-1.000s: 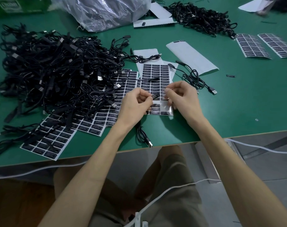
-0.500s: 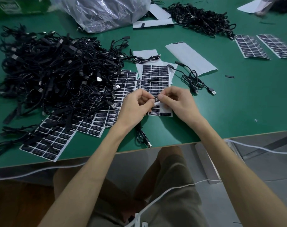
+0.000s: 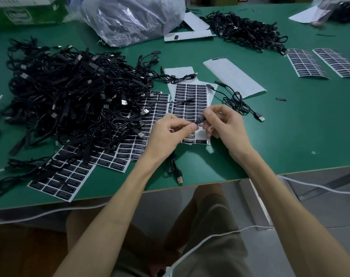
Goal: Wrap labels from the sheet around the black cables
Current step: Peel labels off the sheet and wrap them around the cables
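Left hand (image 3: 170, 134) pinches the thin cable (image 3: 174, 168), likely limp. At its three o'clock, right hand (image 3: 225, 125) fingers pinch the flimsy, probably sticky label (image 3: 200, 118).

A green tabletop (image 3: 290, 136) lies under the grip (image 3: 197, 124) and spreads wide on every side of it. Far beyond the grip and somewhat to its left sits a crumpled clear plastic bag (image 3: 134, 19), with a green cardboard box (image 3: 26, 11) further left still. Nearer than the grip, below the tabletop's front edge, a thin white cord (image 3: 226, 232) crosses grey-brown shorts (image 3: 216, 212).
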### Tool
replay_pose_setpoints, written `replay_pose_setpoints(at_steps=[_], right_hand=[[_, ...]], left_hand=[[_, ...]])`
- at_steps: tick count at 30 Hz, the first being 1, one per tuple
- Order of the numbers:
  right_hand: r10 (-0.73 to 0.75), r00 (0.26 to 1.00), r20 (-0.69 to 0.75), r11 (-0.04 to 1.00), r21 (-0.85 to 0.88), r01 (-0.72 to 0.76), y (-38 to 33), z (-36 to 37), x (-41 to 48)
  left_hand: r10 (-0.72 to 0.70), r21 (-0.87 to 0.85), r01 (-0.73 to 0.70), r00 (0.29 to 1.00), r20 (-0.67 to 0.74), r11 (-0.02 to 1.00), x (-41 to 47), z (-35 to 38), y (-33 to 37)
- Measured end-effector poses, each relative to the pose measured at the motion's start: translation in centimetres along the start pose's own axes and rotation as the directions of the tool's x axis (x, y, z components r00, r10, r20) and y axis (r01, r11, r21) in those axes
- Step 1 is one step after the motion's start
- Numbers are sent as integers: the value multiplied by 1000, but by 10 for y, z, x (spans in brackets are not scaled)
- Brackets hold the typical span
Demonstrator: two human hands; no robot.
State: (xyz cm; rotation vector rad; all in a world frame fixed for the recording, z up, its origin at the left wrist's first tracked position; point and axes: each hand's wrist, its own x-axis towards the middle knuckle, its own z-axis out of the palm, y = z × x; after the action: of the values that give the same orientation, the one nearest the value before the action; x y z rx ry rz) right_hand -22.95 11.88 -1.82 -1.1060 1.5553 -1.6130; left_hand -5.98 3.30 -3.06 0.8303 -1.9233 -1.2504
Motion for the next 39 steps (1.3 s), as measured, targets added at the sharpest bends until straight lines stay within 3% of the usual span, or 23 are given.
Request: replay_pose_setpoints(at_steps=[3,7,14,17,19,21,24,26,29,32,34,36,39], right_hand=[[-10,996,90,999,-46,14,-3,2,-2],[-24,972,234,949,-301,96,-6,11,-6],[-43,958,285,892,-421,165,-6,12,-7],[-69,973,219,902,-403,154,-5,10,-6],[-95,990,103,919,-374,127,-5,8,-4],[-111,994,-20,909,-407,93,-6,5,0],[-144,987,-71,817,-572,78,-9,-2,11],[-159,981,-111,773,-633,54,-9,-10,21],[-191,967,-167,662,-750,1,-7,-21,32],[-227,950,-213,524,-849,-65,0,-22,33],[-270,946,-180,449,-892,-41,3,-14,27],[-301,945,-125,437,-899,20,2,-5,20],[-304,951,-62,532,-839,116,-4,13,11]], left_hand=[[6,-103,-13,997,-75,995,-1,-5,4],[-34,-220,6,992,-123,975,-2,-4,6],[-117,-317,51,974,-194,947,-3,-6,6],[-128,-326,47,964,-233,944,-4,-6,10],[-55,-216,-6,960,-275,976,-7,-3,14],[84,2,-88,953,-290,996,-12,-1,19],[292,374,-220,945,-148,901,-18,1,29],[335,532,-236,937,-97,813,-17,-7,34],[282,771,-39,941,-185,635,-9,-38,34],[50,890,243,958,-282,385,1,-79,27],[-62,906,284,958,-279,313,2,-93,24],[3,905,223,971,-241,363,-1,-96,22],[260,831,2,950,-176,556,-7,-86,28]])
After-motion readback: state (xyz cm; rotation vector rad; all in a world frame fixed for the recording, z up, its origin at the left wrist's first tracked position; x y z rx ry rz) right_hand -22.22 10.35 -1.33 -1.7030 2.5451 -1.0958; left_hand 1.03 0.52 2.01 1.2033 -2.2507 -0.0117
